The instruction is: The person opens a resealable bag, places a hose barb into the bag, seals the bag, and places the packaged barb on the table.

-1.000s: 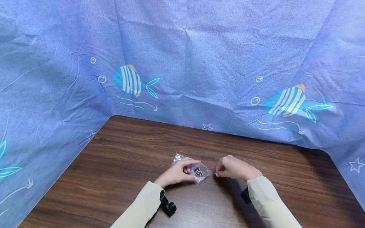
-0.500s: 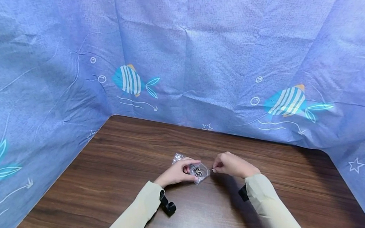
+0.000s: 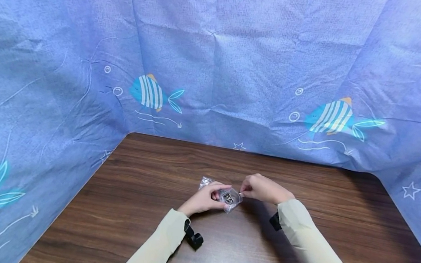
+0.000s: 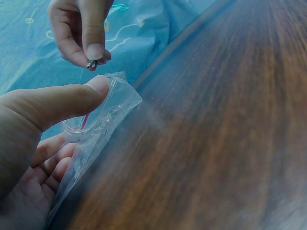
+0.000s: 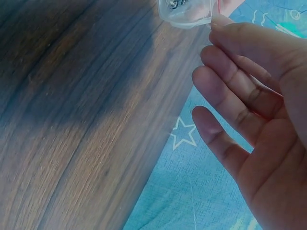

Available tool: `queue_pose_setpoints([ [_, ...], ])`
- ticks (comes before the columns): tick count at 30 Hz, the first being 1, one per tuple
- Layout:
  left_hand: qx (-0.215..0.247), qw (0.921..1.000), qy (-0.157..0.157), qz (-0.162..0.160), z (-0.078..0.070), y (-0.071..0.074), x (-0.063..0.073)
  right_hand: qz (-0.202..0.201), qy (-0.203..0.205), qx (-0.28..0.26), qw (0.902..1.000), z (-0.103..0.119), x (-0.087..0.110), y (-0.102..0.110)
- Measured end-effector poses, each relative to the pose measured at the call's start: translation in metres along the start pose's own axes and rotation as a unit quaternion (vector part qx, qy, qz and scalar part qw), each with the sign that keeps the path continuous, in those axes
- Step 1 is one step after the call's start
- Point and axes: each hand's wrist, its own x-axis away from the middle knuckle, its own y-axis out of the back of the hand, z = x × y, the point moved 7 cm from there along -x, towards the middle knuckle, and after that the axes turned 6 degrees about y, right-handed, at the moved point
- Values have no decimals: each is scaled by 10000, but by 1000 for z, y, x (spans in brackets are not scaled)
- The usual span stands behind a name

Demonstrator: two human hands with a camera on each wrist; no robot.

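Note:
My left hand point(image 3: 204, 199) grips a clear plastic zip bag point(image 3: 237, 195) between thumb and fingers, its mouth held apart toward the right. Small shiny metal pieces point(image 3: 229, 199) lie inside it. A pink line runs along the bag's seal point(image 4: 84, 121) in the left wrist view. My right hand point(image 3: 260, 187) is at the right edge of the bag's mouth, pinching a small metal piece point(image 4: 91, 63) with thumb and index fingertip. In the right wrist view, its other fingers point(image 5: 225, 96) are spread loosely, and the pinched piece is hidden there.
Behind my left hand lies another crinkled clear bag part point(image 3: 205, 182). Everything is on a dark wood-grain table point(image 3: 167, 161). A blue cloth point(image 3: 219, 62) with fish prints hangs along its back and sides. Each wrist wears a black camera strap point(image 3: 193, 235).
My right hand has moved left, pinching the small metal piece, from beside the bag up to its mouth. The left hand and bag have stayed in place.

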Motion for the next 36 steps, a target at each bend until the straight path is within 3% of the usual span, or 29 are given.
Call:
queue_pose_setpoints([
  [21,121,9999,32,18,0,0,0,83,-209,-93,9997,2,-7,-6],
  [36,46,9998,120,164,2,0,-2,-257,-629,-308,9972,3,5,-4],
])
